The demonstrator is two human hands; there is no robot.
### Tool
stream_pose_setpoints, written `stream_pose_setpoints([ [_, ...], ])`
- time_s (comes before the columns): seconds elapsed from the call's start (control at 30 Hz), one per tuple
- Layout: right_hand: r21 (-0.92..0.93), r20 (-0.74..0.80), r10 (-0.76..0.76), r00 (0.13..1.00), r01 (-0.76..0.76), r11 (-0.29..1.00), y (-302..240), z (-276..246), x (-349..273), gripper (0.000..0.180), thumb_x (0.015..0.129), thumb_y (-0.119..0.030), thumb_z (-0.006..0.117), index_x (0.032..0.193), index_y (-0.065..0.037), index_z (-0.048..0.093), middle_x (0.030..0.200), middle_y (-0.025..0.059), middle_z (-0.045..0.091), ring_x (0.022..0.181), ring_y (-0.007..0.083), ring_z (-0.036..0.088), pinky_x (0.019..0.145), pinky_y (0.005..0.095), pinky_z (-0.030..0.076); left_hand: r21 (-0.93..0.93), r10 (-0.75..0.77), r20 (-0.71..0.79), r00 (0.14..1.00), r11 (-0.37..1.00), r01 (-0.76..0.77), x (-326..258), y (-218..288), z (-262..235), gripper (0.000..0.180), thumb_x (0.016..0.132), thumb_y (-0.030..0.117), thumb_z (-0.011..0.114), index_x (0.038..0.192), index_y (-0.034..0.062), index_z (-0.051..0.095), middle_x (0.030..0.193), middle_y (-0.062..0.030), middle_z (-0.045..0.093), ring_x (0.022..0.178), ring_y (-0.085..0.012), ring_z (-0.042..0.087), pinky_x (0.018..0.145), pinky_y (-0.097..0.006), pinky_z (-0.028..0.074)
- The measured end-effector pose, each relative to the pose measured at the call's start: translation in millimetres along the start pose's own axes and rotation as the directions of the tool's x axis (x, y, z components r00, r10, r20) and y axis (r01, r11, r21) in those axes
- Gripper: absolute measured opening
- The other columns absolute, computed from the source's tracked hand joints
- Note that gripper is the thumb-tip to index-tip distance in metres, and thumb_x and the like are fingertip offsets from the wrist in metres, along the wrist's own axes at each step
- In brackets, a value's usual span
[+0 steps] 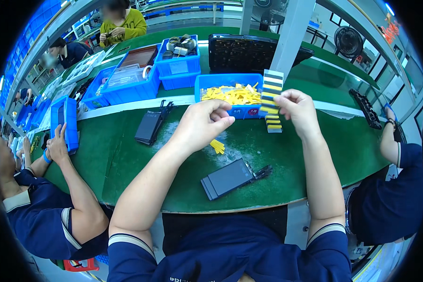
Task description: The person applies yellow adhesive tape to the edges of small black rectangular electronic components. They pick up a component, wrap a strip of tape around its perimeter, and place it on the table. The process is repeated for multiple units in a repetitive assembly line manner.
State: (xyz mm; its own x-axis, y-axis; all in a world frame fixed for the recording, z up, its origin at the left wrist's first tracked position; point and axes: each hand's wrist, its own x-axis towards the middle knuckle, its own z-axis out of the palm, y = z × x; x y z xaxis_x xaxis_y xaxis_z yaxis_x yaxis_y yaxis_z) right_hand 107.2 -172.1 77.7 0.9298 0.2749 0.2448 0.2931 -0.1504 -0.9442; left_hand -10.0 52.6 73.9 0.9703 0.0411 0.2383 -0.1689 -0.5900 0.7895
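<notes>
My left hand (203, 123) hovers before a blue bin (207, 108) of yellow strips (235, 94). Its fingers are half curled, the thumb stands a little apart from them, and I see nothing between. To the bin's right, my right hand (300, 112) is pinched at the right edge of a long pale strip banded in black and yellow (271, 89). The fingertips cover part of that edge. Below my hands lies a flat dark grey rectangular pack (228, 179) with a black cable end. A few loose yellow strips (217, 146) lie between it and the bin.
More dark packs with cables (149, 127) are stacked left on the green table (113, 155). Blue bins (131, 87) and a black tray (239, 54) stand behind, beside a grey post (289, 42). Co-workers sit close at left (56, 207) and right (390, 197).
</notes>
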Motion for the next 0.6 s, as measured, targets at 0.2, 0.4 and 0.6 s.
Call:
stream_pose_setpoints([
  [0.2,0.339,0.205,-0.072,0.976,-0.002,0.941,-5.8,50.2,-12.3,0.012,0.083,-0.012,0.071,0.084,-0.002,0.063,0.072,0.0017,0.061,0.059,0.0062,0.056,0.050,0.0188,0.042,-0.336,0.067,-0.097,0.993,0.937,-0.096,-2.9,-20.9,12.1,0.028,0.082,0.007,0.069,0.109,0.0009,0.061,0.093,-0.0035,0.062,0.083,-0.0089,0.060,0.075,-0.023,0.051],
  [0.4,0.458,0.162,-0.121,0.979,0.034,0.888,14.3,65.7,-27.1,0.014,0.082,-0.011,0.072,0.088,-0.001,0.063,0.076,0.0033,0.063,0.064,0.0083,0.058,0.055,0.0209,0.045,-0.561,0.018,-0.054,0.998,0.827,-0.045,-7.0,-35.9,13.3,0.024,0.084,0.001,0.066,0.106,0.0017,0.058,0.089,-0.0007,0.059,0.079,-0.0065,0.058,0.072,-0.021,0.050],
  [0.6,0.392,0.381,-0.011,0.924,-0.151,0.907,11.6,58.7,-30.8,0.019,0.080,-0.012,0.074,0.094,0.000,0.068,0.079,0.0019,0.064,0.064,0.0071,0.055,0.057,0.0215,0.044,-0.713,0.030,0.054,0.998,0.701,0.018,-11.1,-25.3,14.2,0.020,0.081,0.004,0.068,0.098,0.0058,0.058,0.084,0.0008,0.059,0.072,-0.0052,0.055,0.063,-0.021,0.047],
])
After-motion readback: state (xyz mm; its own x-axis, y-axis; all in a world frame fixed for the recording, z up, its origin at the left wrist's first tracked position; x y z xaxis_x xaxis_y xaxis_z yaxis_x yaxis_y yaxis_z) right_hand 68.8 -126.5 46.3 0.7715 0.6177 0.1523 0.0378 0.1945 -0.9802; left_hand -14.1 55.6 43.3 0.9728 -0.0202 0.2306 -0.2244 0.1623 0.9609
